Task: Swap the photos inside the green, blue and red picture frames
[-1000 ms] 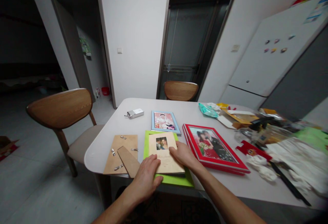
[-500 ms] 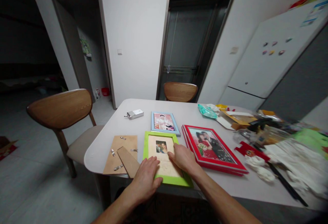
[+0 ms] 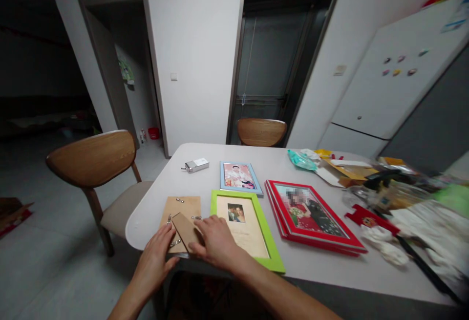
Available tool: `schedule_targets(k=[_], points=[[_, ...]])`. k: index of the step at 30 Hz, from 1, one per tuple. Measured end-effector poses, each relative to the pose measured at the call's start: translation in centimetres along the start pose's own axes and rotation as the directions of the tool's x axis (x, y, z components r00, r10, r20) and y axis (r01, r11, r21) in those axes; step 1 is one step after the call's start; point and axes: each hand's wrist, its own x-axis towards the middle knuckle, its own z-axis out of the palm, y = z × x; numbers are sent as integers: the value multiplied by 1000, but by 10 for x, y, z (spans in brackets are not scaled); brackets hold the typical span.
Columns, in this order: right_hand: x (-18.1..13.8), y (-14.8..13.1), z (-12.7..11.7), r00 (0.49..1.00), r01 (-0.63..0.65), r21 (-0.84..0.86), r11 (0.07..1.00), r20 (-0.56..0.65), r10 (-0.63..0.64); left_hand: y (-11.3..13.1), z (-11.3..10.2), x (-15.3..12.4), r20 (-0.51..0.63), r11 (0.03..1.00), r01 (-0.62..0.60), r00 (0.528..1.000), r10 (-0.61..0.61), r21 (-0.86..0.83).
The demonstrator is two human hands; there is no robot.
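Observation:
A brown frame backing board [image 3: 181,210] with metal clips and a fold-out stand lies at the table's near left edge. My left hand [image 3: 156,251] rests on its near left corner, fingers spread. My right hand [image 3: 215,241] lies on its right side, fingers curled over the stand. Just right of it lies a lime-green photo frame [image 3: 247,227] with a cream mat and a small photo set inside.
A red frame [image 3: 311,215] and a small blue frame [image 3: 240,177] lie further on the white table [image 3: 256,161]. A silver device [image 3: 197,165] sits at the back left. Clutter of papers, cloth and tools fills the right side. Wooden chairs [image 3: 95,159] stand left and behind.
Both hands left the green frame and moved left onto the backing board. The mat with the photo went from lying askew on the frame to sitting inside it.

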Motion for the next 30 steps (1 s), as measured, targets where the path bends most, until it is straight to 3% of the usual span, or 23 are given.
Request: schedule_targets(k=[4, 9, 12, 15, 21, 25, 30], points=[[5, -14, 20, 1000, 2, -30, 1000, -14, -2, -22, 7, 1, -90, 998, -53, 995, 51, -23], [6, -12, 16, 991, -18, 190, 982, -125, 42, -28, 3, 13, -168, 996, -64, 984, 53, -59], [-3, -3, -7, 978, 15, 275, 961, -205, 44, -1, -5, 23, -197, 992, -85, 978, 64, -96], [-23, 15, -34, 965, 6, 302, 953, -251, 74, 43, -8, 33, -163, 979, -135, 981, 109, -153], [-69, 64, -55, 943, -164, 297, 941, -234, 238, 114, 15, 53, 32, 940, -160, 984, 178, -303], [-79, 83, -45, 930, -249, 244, 937, -211, 302, 127, 28, 58, 132, 942, -128, 975, 176, -310], [-77, 86, -28, 945, -219, 145, 965, -216, 247, 123, 29, 54, 176, 961, -116, 971, 163, -250]])
